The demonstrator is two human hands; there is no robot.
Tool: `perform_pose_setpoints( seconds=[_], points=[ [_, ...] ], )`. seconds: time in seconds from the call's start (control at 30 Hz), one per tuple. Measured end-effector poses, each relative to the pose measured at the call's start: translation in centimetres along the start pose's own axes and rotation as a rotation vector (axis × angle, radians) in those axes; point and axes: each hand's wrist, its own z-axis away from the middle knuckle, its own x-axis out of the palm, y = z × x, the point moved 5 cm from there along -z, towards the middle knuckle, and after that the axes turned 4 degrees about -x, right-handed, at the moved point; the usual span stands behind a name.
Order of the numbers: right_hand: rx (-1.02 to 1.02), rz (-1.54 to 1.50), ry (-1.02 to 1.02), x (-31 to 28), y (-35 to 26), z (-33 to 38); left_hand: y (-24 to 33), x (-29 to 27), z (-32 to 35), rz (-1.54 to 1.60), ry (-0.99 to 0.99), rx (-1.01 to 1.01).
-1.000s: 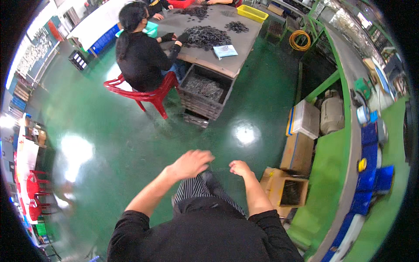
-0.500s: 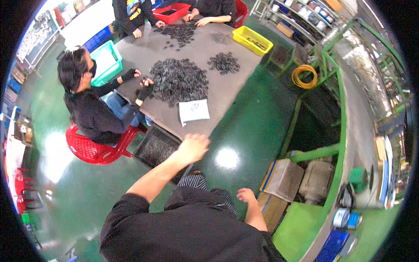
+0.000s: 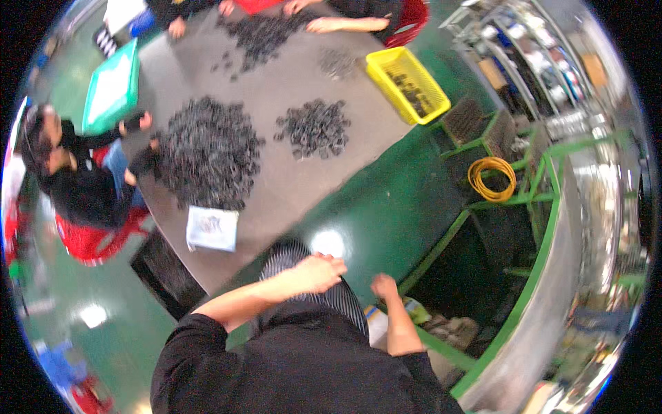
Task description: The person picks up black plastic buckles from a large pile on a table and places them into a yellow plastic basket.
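Note:
My left hand (image 3: 318, 271) hangs in front of my body near the corner of a grey table (image 3: 289, 179), fingers loosely curled, holding nothing. My right hand (image 3: 383, 285) is lower right over the green floor, fingers loosely bent, empty too. On the table lie a large heap of small dark ring-shaped parts (image 3: 207, 160), a smaller heap (image 3: 314, 127) and a white sheet of paper (image 3: 212, 229) near the front edge.
A seated person in black (image 3: 76, 186) on a red stool works at the table's left side; other hands (image 3: 331, 24) reach in at the far end. A yellow crate (image 3: 407, 83), a green tray (image 3: 110, 86), a coiled yellow hose (image 3: 492, 178) and green-framed benches stand to the right.
The view has swung toward the table, which now fills the upper picture. My left hand has dropped closer to my body; my right hand has risen a little.

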Motion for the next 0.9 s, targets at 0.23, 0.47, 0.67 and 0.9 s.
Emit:
perform_pose_setpoints(
  seconds=[0.23,0.47,0.67,0.9],
  points=[
    [-0.205,-0.188,0.033,-21.3,-5.4,-30.1,-12.4,1.2,-2.2,0.315,0.265,-0.540],
    [-0.841,-0.219,0.165,-21.8,-23.0,-43.8,-26.4,4.1,-4.6,0.414,0.639,-0.952],
    [-1.034,0.114,0.228,-21.0,-27.2,-48.0,-34.6,1.0,-3.9,0.422,1.157,-1.208],
    [-1.121,0.055,0.216,-19.8,-26.6,-49.6,-39.8,1.2,-5.1,0.220,1.224,-1.687]
  ],
)
